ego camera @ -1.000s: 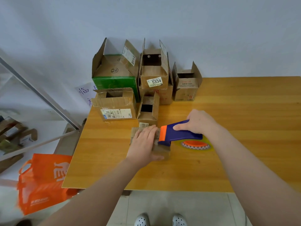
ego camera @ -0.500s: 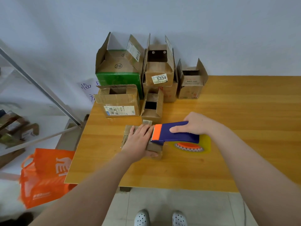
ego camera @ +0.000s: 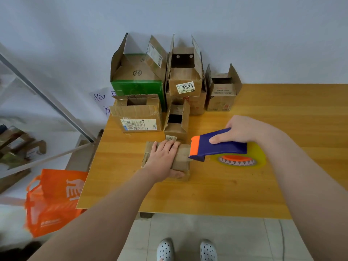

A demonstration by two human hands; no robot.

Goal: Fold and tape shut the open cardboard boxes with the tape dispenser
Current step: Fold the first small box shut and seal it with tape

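Note:
A small flat cardboard box (ego camera: 181,157) lies on the wooden table (ego camera: 207,189) with its flaps folded down. My left hand (ego camera: 163,159) presses on its top with fingers spread and the thumb against the near side. My right hand (ego camera: 243,130) grips the blue and orange tape dispenser (ego camera: 216,146); its orange blade end touches the box's right edge. The yellowish tape roll (ego camera: 239,159) hangs under the handle, just over the table.
Several open cardboard boxes stand at the back left of the table: a green one (ego camera: 137,80), one labelled 5334 (ego camera: 185,80), a small one (ego camera: 222,91), a labelled one (ego camera: 138,115) and a tiny one (ego camera: 177,121). An orange bag (ego camera: 52,200) lies on the floor left.
The dispenser has slid to the right, from over the box's top to its right edge. My left hand stays pressed on the box.

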